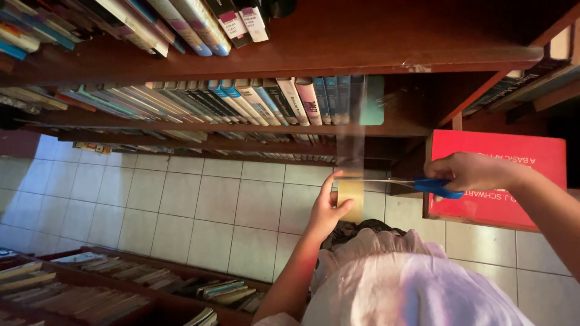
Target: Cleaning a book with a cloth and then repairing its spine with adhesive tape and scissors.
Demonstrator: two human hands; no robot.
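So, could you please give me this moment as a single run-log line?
left hand: holds tape roll | right hand: blue-handled scissors, blades at clear tape strip | strip runs up to bookshelf | red book alongside

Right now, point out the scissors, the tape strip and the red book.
scissors [436,186]: head view, on the blue handle in the right hand.
tape strip [351,145]: head view, mid-length of the clear stretched strip.
red book [483,142]: head view, on its red cover.

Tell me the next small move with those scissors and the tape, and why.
Probably close the scissors: their blades already lie across the clear tape strip just above the roll in the left hand, the strip runs taut up to the shelf, and the right hand grips the blue handles.
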